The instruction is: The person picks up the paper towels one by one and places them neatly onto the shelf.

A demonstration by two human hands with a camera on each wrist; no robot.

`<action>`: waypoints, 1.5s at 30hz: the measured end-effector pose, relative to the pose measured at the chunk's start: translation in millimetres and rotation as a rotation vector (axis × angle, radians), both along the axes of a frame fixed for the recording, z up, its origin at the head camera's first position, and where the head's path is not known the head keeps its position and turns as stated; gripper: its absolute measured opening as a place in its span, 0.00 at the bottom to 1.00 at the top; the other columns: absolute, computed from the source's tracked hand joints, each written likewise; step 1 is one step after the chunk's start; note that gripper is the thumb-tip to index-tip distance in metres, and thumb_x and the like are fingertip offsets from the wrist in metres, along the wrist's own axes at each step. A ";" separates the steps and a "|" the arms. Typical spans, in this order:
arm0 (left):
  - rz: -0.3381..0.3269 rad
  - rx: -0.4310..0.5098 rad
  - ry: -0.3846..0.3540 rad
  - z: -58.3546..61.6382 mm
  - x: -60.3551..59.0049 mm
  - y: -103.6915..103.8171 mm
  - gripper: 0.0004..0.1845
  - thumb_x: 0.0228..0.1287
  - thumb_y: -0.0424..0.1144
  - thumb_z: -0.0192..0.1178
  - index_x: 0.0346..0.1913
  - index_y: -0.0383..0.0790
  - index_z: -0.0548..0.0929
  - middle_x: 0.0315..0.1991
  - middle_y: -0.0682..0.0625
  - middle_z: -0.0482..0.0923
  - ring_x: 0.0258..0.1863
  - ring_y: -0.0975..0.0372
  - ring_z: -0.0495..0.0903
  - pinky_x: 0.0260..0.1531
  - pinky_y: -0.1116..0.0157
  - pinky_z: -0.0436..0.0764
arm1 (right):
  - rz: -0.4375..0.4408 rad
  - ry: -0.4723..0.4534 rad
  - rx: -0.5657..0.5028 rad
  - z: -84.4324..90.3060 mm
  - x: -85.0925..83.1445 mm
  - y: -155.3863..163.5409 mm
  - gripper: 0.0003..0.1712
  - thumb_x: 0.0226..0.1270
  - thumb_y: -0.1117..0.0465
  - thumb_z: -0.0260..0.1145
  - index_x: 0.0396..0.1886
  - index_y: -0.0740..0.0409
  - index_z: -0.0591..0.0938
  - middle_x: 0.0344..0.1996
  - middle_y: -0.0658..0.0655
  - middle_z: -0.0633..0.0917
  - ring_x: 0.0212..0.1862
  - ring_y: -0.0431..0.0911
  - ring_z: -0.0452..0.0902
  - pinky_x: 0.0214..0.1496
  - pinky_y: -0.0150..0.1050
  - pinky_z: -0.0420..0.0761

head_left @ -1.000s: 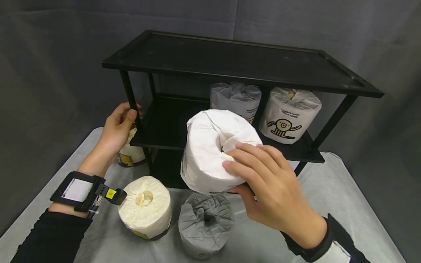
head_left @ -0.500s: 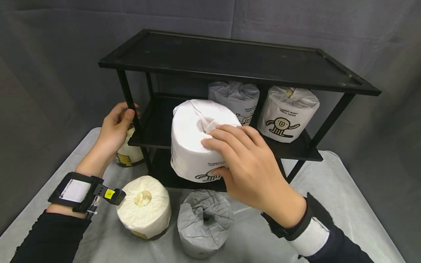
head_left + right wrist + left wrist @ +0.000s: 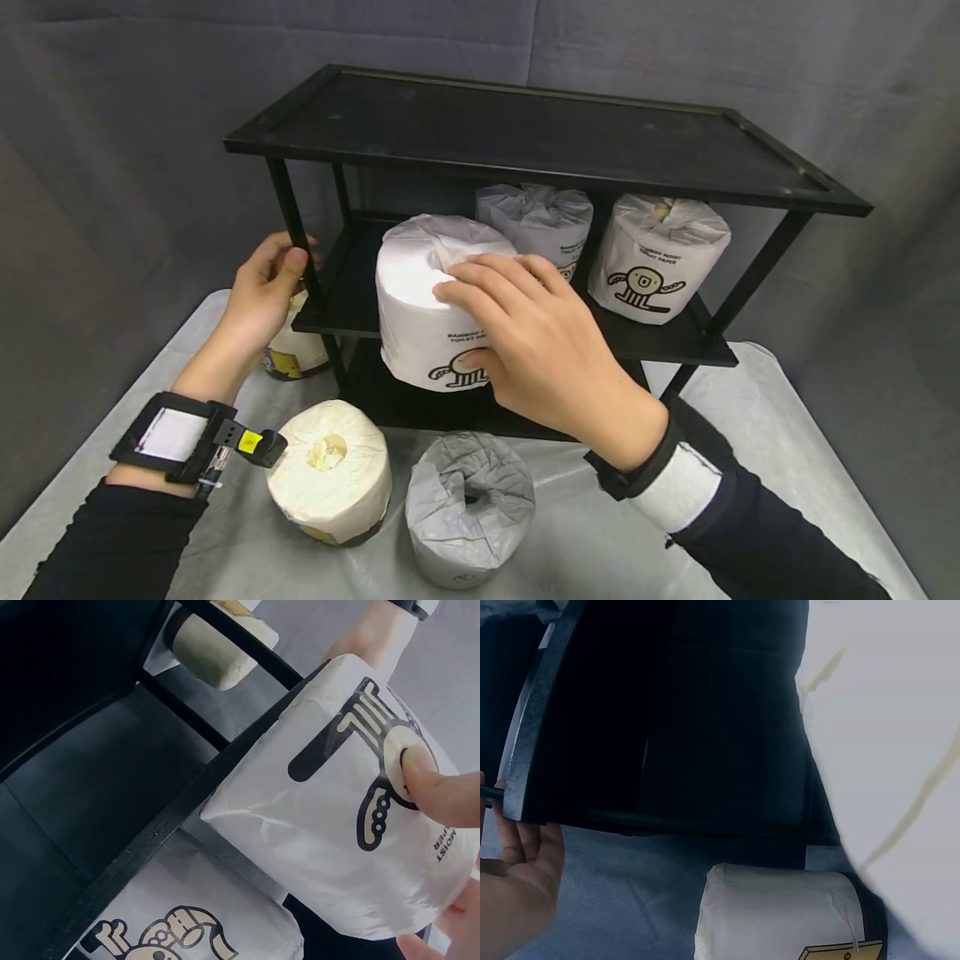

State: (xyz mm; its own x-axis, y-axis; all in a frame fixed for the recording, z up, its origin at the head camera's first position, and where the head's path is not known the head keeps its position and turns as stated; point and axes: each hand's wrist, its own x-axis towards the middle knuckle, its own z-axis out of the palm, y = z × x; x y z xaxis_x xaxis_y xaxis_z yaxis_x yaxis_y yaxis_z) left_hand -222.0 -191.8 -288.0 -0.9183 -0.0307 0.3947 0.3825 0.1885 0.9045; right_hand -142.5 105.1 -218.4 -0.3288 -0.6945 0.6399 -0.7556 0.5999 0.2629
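A white-wrapped toilet paper roll (image 3: pixel 412 333), printed with a cartoon figure, is in my right hand (image 3: pixel 540 350). The thumb presses the printed side and the fingers lie over the top by the core hole. It is in front of the black shelf's middle tier (image 3: pixel 352 275); in the right wrist view the roll (image 3: pixel 300 802) overlaps the tier's edge, and contact cannot be told. My left hand (image 3: pixel 262 283) grips the shelf's front left post (image 3: pixel 291 204), thumb in front. Two wrapped rolls, one greyish (image 3: pixel 534 221) and one white (image 3: pixel 660 258), stand on the right of that tier.
A cream roll (image 3: pixel 330 483) and a grey-wrapped roll (image 3: pixel 468 517) stand on the grey cloth before the shelf. Another cream roll (image 3: pixel 296 342) is behind my left hand. The shelf's top board (image 3: pixel 555 137) overhangs the middle tier.
My right hand has carried the white roll left, up and closer to the middle tier, tipping it more upright so its print shows. My left hand has stayed on the post.
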 end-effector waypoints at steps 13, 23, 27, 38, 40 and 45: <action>-0.009 -0.001 0.001 1.5 -0.5 0.0 0.16 0.66 0.50 0.48 0.52 0.49 0.75 0.43 0.51 0.75 0.46 0.65 0.72 0.43 0.69 0.69 | -0.111 0.015 -0.073 2.8 -16.6 -13.8 0.38 0.43 0.61 0.78 0.58 0.56 0.74 0.51 0.55 0.77 0.53 0.49 0.70 0.57 0.43 0.64; -0.007 -0.013 0.007 2.8 -0.2 0.7 0.15 0.66 0.49 0.48 0.51 0.48 0.75 0.41 0.52 0.75 0.43 0.66 0.71 0.42 0.70 0.68 | -0.154 0.061 -0.069 -1.3 -34.2 -23.8 0.35 0.46 0.59 0.76 0.56 0.56 0.75 0.51 0.53 0.79 0.53 0.47 0.72 0.54 0.44 0.67; -0.008 -0.013 0.007 1.9 -1.3 0.7 0.14 0.66 0.48 0.48 0.51 0.50 0.75 0.41 0.55 0.75 0.43 0.66 0.71 0.41 0.70 0.68 | -0.162 0.062 -0.076 -2.7 -39.7 -26.7 0.34 0.46 0.58 0.76 0.56 0.56 0.75 0.51 0.53 0.80 0.54 0.47 0.72 0.54 0.44 0.68; 0.035 -0.054 0.020 3.3 -0.3 1.7 0.14 0.67 0.48 0.49 0.51 0.49 0.76 0.38 0.58 0.76 0.42 0.67 0.72 0.40 0.72 0.70 | -0.212 0.077 -0.073 -6.0 -51.7 -37.8 0.33 0.46 0.58 0.75 0.55 0.56 0.76 0.52 0.52 0.79 0.54 0.48 0.73 0.49 0.44 0.71; 0.044 -0.074 0.007 3.3 0.2 1.3 0.15 0.68 0.48 0.49 0.52 0.48 0.75 0.39 0.58 0.75 0.43 0.67 0.71 0.41 0.71 0.70 | -0.222 0.076 -0.072 -6.9 -53.9 -39.9 0.33 0.47 0.58 0.75 0.56 0.56 0.75 0.52 0.52 0.79 0.55 0.47 0.72 0.49 0.44 0.71; 0.044 -0.082 -0.005 1.6 -0.1 0.8 0.16 0.68 0.49 0.48 0.52 0.47 0.74 0.40 0.58 0.75 0.44 0.66 0.71 0.42 0.71 0.69 | -0.241 0.094 -0.063 -10.0 -58.4 -43.5 0.29 0.50 0.61 0.70 0.55 0.56 0.76 0.52 0.53 0.80 0.54 0.47 0.73 0.49 0.44 0.72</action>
State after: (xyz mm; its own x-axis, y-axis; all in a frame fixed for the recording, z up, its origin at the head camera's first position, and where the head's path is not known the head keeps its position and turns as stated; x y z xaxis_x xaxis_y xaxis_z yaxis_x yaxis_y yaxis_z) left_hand -222.1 -191.1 -286.3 -0.9186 -0.0392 0.3931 0.3677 0.2789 0.8871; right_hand -200.9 61.6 -228.4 -0.4173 -0.5614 0.7146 -0.5631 0.7770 0.2816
